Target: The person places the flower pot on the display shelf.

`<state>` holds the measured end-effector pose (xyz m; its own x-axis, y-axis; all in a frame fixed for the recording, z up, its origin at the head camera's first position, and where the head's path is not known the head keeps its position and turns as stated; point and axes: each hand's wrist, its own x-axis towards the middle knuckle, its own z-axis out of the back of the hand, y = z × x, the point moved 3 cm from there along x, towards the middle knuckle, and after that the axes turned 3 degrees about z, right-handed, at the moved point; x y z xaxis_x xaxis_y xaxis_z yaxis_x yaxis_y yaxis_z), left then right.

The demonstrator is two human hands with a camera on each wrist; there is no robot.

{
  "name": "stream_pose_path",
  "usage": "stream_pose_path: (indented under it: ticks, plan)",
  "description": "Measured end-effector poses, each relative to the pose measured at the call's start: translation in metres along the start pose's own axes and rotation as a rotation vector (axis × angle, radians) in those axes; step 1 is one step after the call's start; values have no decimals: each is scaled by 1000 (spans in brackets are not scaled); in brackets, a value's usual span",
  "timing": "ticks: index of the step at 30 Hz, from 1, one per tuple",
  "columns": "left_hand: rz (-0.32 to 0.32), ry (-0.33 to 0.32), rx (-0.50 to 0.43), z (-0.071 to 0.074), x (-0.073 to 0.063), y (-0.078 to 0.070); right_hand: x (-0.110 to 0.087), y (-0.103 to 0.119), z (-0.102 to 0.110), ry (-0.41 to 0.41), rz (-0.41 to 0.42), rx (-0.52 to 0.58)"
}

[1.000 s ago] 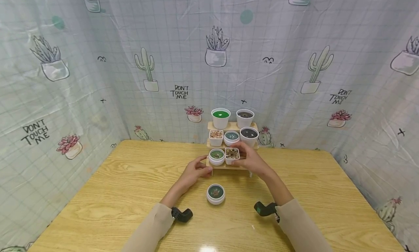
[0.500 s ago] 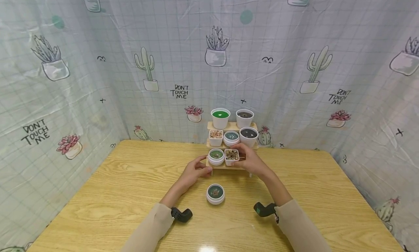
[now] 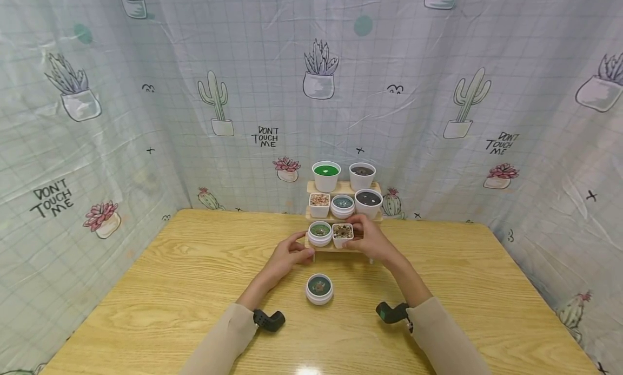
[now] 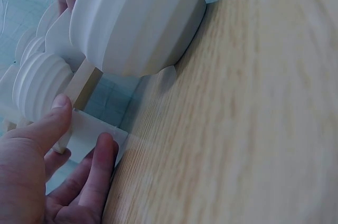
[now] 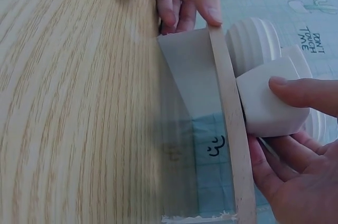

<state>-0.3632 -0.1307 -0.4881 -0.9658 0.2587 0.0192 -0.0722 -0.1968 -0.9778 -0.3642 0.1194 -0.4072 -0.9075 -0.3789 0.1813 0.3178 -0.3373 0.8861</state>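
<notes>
A tiered wooden stand (image 3: pixel 359 248) with clear side panels holds small white pots. My right hand (image 3: pixel 373 239) grips a white square pot of pebbles (image 3: pixel 343 236) on the lowest tier, thumb in front and fingers behind; in the right wrist view, this square pot (image 5: pixel 272 100) sits at the plank's edge. My left hand (image 3: pixel 288 257) holds the left end of that tier; in the left wrist view, its thumb (image 4: pixel 59 110) presses the plank end, with the fingers by the clear panel. A round ribbed pot (image 3: pixel 319 234) with a green top stands left of the square one.
Another round ribbed pot (image 3: pixel 319 289) stands on the wooden table (image 3: pixel 194 288) in front of the stand. The middle tier bears a square pot (image 3: pixel 319 206), a round pot (image 3: pixel 343 207) and a tapered pot (image 3: pixel 368 203). Two tapered pots stand on top. A printed curtain (image 3: pixel 272 56) hangs behind.
My right hand has shifted the square pebble pot slightly toward the front edge of the lowest tier. The left hand stays on the stand.
</notes>
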Motion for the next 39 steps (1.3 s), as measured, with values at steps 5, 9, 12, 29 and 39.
stream_pose_path:
  ticks: [5, 9, 12, 29, 39]
  plan:
    - [-1, 1, 2, 0, 1, 0, 0, -1, 1, -7, -9, -26]
    - [1, -3, 5, 0, 1, 0, 0, -2, 2, -9, 4, -48]
    - [1, -3, 3, 0, 0, 0, 0, -2, 2, -17, -8, -45]
    - [7, -14, 13, -1, 0, -3, -2, 3, 1, -130, -117, -158]
    - [9, -19, 24, -1, 0, -2, -2, 1, 2, -177, -157, -193]
